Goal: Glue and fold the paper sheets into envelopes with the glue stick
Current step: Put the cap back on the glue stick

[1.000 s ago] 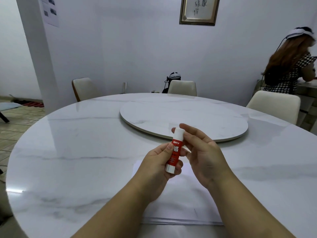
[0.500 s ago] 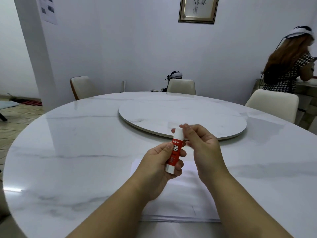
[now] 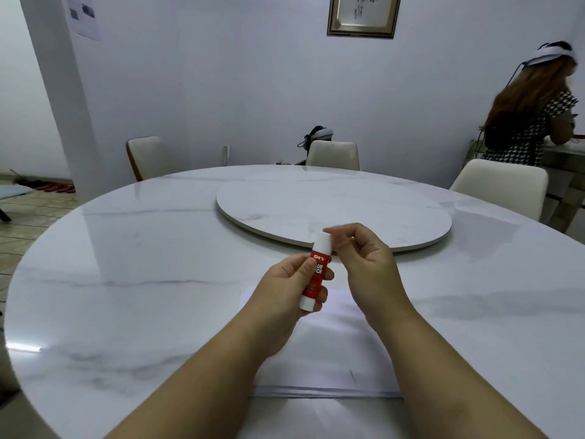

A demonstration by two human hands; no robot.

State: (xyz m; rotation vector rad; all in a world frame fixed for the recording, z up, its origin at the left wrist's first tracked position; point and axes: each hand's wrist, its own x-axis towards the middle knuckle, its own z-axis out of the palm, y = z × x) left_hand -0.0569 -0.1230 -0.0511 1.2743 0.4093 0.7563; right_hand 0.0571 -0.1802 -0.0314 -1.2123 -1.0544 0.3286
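The person holds a glue stick (image 3: 316,274) upright, tilted slightly to the right, above the near part of a round white marble bench (image 3: 142,280). The left hand (image 3: 285,299) is closed around the red lower body of the stick, thumb across the label and fingers wrapped behind it, with the white base showing below the fingers. The right hand (image 3: 364,264) is curled with its fingertips (image 3: 337,240) touching the white cap (image 3: 323,242) at the top of the stick; the cap sits on the stick. How firmly the right hand pinches the cap cannot be told, since the fingertips are slightly blurred.

Under the hands, a stack of white paper sheets (image 3: 332,359) lies flat on the bench, its near edge close to the bench edge nearest the person, partly covered by both forearms. The sheets look unfolded.

Farther back on the bench rests a round marble turntable (image 3: 332,207), well apart from the paper. Cream chairs (image 3: 332,155) stand around the far side of the bench. A headset (image 3: 318,136) shows just behind the middle chair. A framed picture (image 3: 362,14) hangs on the white wall. At the right edge, another person (image 3: 531,115) in a houndstooth top, wearing a head-mounted device, stands turned away at a side counter.
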